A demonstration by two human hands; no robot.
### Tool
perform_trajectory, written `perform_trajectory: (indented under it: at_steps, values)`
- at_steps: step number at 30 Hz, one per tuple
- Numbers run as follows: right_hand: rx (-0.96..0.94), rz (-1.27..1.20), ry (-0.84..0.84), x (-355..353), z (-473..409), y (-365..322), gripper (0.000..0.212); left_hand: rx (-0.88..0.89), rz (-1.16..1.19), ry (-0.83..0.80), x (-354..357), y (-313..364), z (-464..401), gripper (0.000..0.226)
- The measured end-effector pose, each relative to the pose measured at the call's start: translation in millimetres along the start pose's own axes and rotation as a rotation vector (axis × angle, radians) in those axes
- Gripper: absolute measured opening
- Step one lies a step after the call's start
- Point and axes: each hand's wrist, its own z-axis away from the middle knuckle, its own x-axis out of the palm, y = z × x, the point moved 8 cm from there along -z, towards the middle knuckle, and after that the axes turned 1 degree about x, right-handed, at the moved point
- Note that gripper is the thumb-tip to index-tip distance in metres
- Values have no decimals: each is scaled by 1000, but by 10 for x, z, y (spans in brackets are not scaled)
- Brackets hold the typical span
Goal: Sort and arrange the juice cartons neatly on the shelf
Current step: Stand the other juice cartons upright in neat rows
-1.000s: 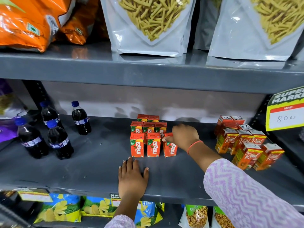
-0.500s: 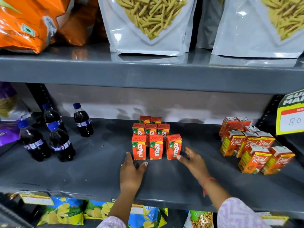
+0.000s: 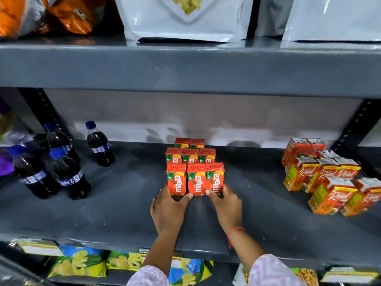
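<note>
Between the left hand [image 3: 168, 211] and the right hand [image 3: 226, 207], both open and cupped against the base of the front row of Maaza cartons [image 3: 195, 179] without gripping, we square the block by pressing evenly inward on the shelf [image 3: 123, 213].

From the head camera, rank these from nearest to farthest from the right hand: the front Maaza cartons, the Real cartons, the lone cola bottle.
1. Front Maaza cartons: touching the right hand, at shelf centre.
2. Real cartons: off to the right, apart from the hand.
3. Lone cola bottle: far left, toward the back.
</note>
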Motion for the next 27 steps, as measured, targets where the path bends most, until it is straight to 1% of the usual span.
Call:
perform_trajectory:
  at_steps: [3,10,14,19,22,27]
  values:
    - [32,31,34,57,7,9,44,-13,19,28,15,9,-18,40]
    - [48,141,118,76,-20,2,48,-13,8,59,14,21,-19,35]
    - [61,120,121,73,-9,5,46,-19,0,50,7,1,-34,37]
    - [70,158,109,82,109,7,48,-87,55,-29,16,-91,-12,45]
    - [81,187,93,96,233,11,47,-119,71,-62,-42,-190,50,43]
    - [74,191,75,97,509,6,47,-123,71,-42,-203,-298,245,41]
